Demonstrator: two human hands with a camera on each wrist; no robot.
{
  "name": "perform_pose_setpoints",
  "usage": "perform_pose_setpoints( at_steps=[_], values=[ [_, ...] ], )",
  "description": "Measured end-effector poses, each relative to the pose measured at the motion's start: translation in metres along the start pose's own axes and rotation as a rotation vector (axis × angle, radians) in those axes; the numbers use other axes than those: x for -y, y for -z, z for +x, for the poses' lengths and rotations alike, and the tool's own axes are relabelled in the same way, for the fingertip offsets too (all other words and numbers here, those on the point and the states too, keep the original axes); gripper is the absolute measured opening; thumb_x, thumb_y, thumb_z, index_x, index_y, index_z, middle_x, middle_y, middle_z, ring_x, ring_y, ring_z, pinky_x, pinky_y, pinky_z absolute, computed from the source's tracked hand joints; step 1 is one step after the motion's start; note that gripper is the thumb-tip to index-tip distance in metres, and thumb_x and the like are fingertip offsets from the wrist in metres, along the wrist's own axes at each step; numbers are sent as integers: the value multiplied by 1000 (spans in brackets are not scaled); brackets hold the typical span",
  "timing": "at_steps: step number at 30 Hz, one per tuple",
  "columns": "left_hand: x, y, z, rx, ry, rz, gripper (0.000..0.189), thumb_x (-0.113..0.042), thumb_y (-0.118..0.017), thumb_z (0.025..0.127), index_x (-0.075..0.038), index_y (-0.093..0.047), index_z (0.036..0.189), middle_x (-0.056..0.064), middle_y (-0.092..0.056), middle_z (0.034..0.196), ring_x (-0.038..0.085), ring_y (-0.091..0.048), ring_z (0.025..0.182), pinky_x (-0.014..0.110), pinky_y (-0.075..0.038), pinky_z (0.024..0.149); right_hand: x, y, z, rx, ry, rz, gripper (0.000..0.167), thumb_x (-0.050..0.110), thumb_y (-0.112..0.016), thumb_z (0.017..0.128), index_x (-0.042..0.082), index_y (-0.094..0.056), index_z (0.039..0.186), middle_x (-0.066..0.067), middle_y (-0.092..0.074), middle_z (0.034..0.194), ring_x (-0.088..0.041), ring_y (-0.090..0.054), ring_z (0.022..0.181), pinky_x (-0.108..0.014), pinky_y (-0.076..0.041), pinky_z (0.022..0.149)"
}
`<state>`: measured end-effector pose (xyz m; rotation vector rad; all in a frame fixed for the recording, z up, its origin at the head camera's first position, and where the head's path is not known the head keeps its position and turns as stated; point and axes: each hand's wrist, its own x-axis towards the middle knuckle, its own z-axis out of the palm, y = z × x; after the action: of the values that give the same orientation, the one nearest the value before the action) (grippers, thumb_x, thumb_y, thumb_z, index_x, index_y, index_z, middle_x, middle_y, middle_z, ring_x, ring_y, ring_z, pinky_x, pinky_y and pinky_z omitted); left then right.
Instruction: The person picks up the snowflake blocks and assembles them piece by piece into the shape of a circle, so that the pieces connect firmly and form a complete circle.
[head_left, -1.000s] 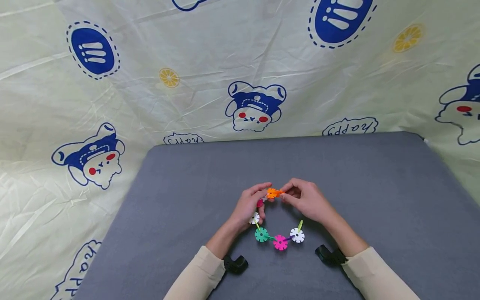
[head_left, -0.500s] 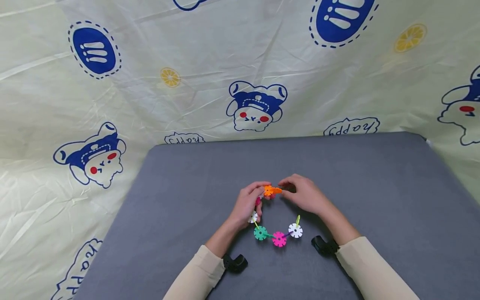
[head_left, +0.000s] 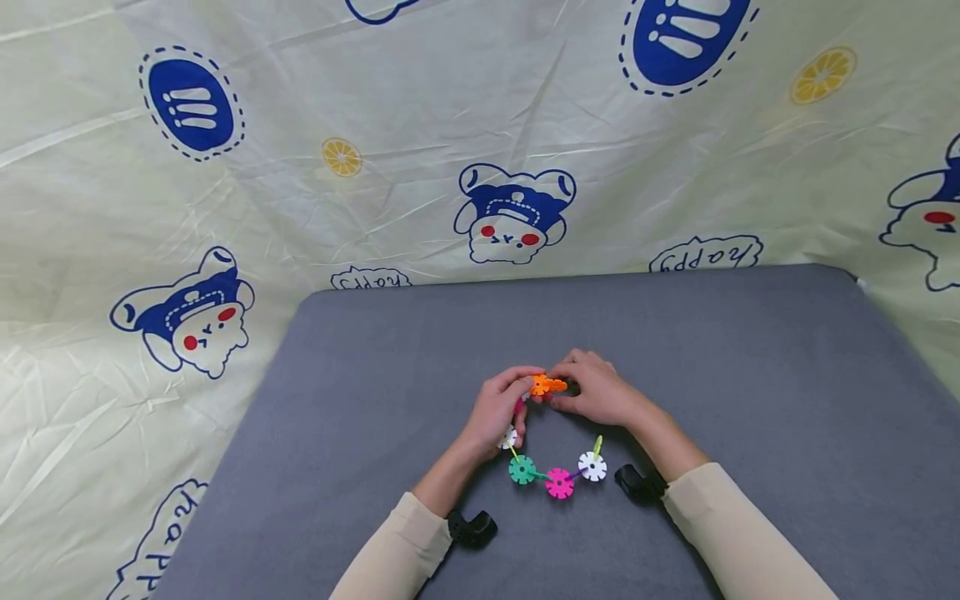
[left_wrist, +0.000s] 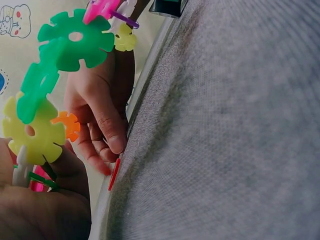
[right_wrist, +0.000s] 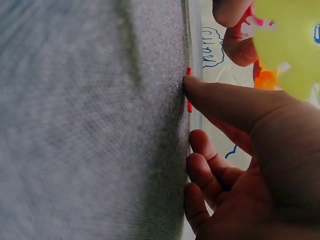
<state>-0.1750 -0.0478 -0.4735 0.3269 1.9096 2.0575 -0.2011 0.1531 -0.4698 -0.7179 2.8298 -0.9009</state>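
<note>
A chain of interlocking plastic snowflake discs curves between the hands in the head view, with a green disc (head_left: 522,469), a pink disc (head_left: 559,483) and a white disc (head_left: 592,467) along its near side. My left hand (head_left: 491,414) grips its far-left stretch, by the orange discs (head_left: 539,384), and hides some links. Just beyond those orange pieces, my right hand (head_left: 596,392) reaches down with its thumb at a red disc (right_wrist: 189,106) lying flat on the table. In the right wrist view the thumb covers part of that disc; no grip on it shows.
The grey table (head_left: 405,358) spreads around both hands. Behind it hangs a pale printed cloth (head_left: 405,200). A black wrist camera (head_left: 472,529) sits on the left wrist, another black camera (head_left: 637,485) on the right.
My right hand has let go of the orange end of the chain, drawn back slightly, then moved left to the red disc. The left hand keeps its hold, almost still.
</note>
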Motion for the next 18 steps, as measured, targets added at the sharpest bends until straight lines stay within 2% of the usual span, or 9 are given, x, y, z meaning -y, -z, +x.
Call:
perform_pose_setpoints(
  at_steps=[4, 7, 10, 13, 14, 16, 18],
  values=[
    [1, 0, 0, -12, 11, -4, 31, -27, -51, 99, -10, -63, 123, 36, -55, 97, 11, -41, 33, 25, -40, 28, 1, 0, 0, 21, -1, -20, 45, 25, -75, 84, 12, -64, 125, -2, -53, 104, -26, -46, 99, -47, -34, 84],
    [1, 0, 1, -17, 18, -9, 29, -28, -52, 99, -12, -64, 121, 32, -55, 87, 11, -41, 32, 26, -40, 28, 1, 0, -2, 22, 7, -24, 41, 25, -75, 84, 8, -66, 120, -2, -52, 103, -26, -46, 98, -48, -35, 85],
    [2, 0, 1, -19, 18, -15, 32, -27, -53, 99, -9, -63, 123, 28, -53, 78, 12, -41, 32, 27, -40, 28, 0, 0, -3, 17, 17, 1, 35, 23, -75, 84, 7, -67, 114, -1, -54, 103, -25, -48, 97, -48, -37, 86],
    [3, 0, 1, -17, 19, -15, 35, -28, -52, 99, -6, -61, 125, 31, -55, 82, 11, -41, 33, 26, -40, 28, -2, 1, -6, 26, 12, 84, 27, 14, -73, 85, 9, -63, 109, 0, -57, 94, -21, -52, 86, -42, -44, 78],
    [3, 0, 1, -15, 18, -15, 36, -28, -52, 99, -5, -60, 126, 33, -56, 89, 11, -41, 33, 26, -40, 28, -2, 1, -7, 29, 7, 120, 24, 11, -72, 85, 9, -62, 107, 0, -58, 91, -20, -52, 82, -39, -46, 74],
    [4, 0, 2, -13, 20, -8, 37, -28, -52, 99, -5, -59, 127, 34, -56, 99, 11, -41, 34, 25, -40, 28, -5, 2, -10, 28, -11, 198, 20, 7, -70, 86, 11, -61, 103, 1, -58, 84, -18, -52, 75, -34, -47, 66],
    [4, 0, 2, -12, 22, -4, 37, -28, -51, 100, -5, -59, 127, 35, -56, 101, 11, -40, 34, 25, -40, 29, -7, 4, -13, 18, -29, 269, 16, 6, -67, 87, 11, -62, 102, 0, -58, 82, -17, -53, 72, -32, -47, 63]
  ],
)
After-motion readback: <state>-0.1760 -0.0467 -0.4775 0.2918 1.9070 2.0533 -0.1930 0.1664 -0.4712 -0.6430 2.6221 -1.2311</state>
